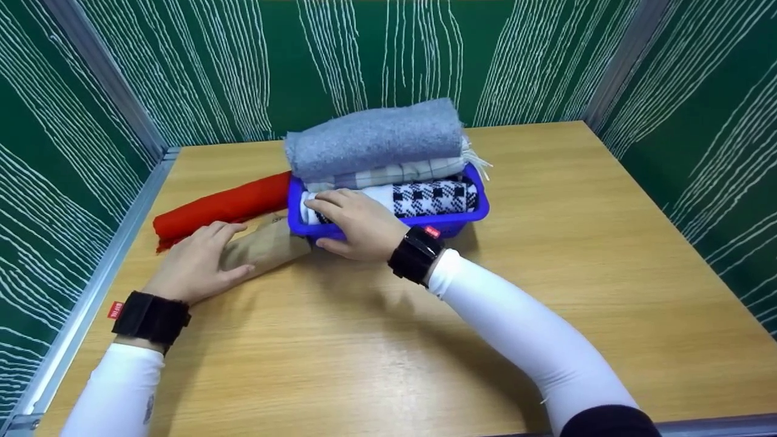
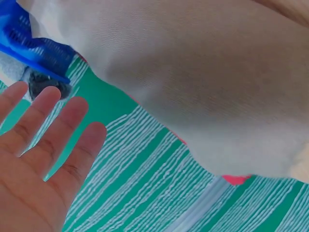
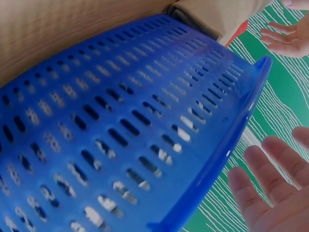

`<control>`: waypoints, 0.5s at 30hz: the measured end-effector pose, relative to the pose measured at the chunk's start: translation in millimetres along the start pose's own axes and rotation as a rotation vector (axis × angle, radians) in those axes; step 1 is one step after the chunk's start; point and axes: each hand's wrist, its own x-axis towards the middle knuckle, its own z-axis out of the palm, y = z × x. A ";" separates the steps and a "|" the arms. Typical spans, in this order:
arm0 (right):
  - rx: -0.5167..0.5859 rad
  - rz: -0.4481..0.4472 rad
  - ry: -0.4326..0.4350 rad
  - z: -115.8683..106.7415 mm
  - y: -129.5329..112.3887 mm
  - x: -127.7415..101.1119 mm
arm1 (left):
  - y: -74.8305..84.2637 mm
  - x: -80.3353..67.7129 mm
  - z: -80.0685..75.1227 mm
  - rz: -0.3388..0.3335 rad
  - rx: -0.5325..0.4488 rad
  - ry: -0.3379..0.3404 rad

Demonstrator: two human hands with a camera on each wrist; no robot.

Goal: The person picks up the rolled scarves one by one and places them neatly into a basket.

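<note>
My left hand (image 1: 197, 261) hovers at the beige rolled cloth (image 1: 264, 246), with fingers spread and the palm towards it in the left wrist view. Behind that roll lies a red rolled cloth (image 1: 224, 206). My right hand (image 1: 364, 224) is at the front left of a blue slotted basket (image 1: 452, 226), its fingers extended over the rim. Inside the basket is a black-and-white houndstooth roll (image 1: 434, 197), partly covered by this hand. Behind it sits a pale checked roll with fringe (image 1: 388, 176), and a grey fuzzy roll (image 1: 376, 139) lies on top at the back.
Everything stands on a wooden table (image 1: 576, 273). Green panels with white streaks (image 1: 425, 60) enclose it at the back and sides, joined by metal posts (image 1: 625, 60). The left end of the basket stands against the inner ends of the red and beige rolls.
</note>
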 end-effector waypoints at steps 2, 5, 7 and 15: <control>0.003 0.007 -0.008 1.9 -1.7 0.2 | -2.4 -2.6 0.6 -0.001 0.001 -0.007; 0.002 0.010 -0.015 4.1 -4.6 1.2 | -6.1 -6.9 1.1 -0.007 0.011 -0.016; -0.006 0.003 -0.014 5.4 -6.0 2.2 | -8.2 -9.7 1.2 -0.016 0.020 -0.018; -0.019 -0.001 -0.026 10.0 -10.1 5.2 | -14.6 -16.6 2.4 -0.047 0.021 -0.035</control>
